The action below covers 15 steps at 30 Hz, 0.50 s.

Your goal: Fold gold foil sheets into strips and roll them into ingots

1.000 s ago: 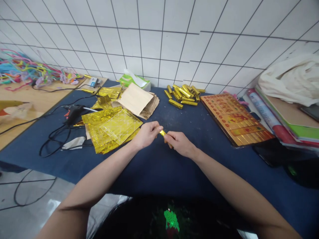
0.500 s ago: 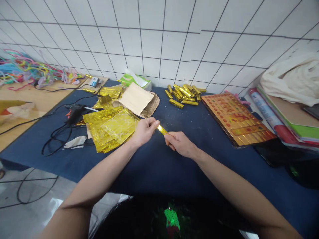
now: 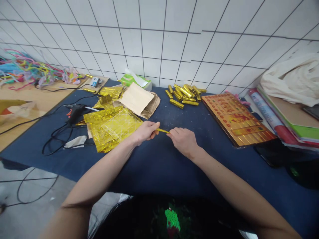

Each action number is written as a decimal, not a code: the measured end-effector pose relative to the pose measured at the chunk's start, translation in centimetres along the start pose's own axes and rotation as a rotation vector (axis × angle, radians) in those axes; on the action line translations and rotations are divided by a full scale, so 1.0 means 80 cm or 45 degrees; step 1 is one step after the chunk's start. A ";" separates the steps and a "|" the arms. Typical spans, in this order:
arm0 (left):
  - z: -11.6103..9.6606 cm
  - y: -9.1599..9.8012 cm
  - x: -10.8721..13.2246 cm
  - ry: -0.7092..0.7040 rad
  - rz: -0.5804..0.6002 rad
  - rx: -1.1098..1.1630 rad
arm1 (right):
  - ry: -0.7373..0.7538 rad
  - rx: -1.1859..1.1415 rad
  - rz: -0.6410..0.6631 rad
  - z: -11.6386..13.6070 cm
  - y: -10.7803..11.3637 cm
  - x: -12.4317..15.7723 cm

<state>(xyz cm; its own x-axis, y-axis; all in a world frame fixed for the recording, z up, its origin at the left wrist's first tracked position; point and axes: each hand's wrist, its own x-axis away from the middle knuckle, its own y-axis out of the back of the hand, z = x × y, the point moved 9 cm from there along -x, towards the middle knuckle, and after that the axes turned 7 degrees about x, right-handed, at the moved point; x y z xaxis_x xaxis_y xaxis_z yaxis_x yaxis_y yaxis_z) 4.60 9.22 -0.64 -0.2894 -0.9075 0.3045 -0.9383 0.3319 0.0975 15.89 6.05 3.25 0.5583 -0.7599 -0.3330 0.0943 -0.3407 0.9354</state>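
Note:
A small folded strip of gold foil paper (image 3: 163,130) is stretched between my two hands, low over the blue cloth table (image 3: 159,159). My left hand (image 3: 146,131) pinches its left end with closed fingers. My right hand (image 3: 183,141) is closed on its right end, knuckles up. Just left of my left hand lies a stack of gold foil sheets (image 3: 112,127). A pile of finished gold foil rolls (image 3: 184,94) sits at the back of the table by the wall.
Brown paper sheets (image 3: 138,99) and a green tissue pack (image 3: 134,81) lie behind the foil. A black glue gun (image 3: 74,111) with cables lies at left. A gold-and-red printed board (image 3: 236,118) is at right, beside stacked books (image 3: 286,122) and a white bag (image 3: 291,79).
Both hands dropped closer to the table and the foil strip turned from tilted to nearly level. It looks thinner now, seen edge-on.

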 end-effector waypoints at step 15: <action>-0.048 -0.038 0.029 -0.672 0.027 -0.718 | -0.172 -1.094 0.640 0.005 -0.030 0.004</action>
<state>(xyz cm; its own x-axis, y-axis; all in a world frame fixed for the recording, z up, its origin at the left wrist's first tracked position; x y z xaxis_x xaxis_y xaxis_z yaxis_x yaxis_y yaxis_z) 7.50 7.13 3.43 -0.4909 -0.8551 -0.1669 -0.7339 0.3027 0.6080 15.54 6.41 0.82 0.6038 -0.7803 0.1630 0.4659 0.5114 0.7221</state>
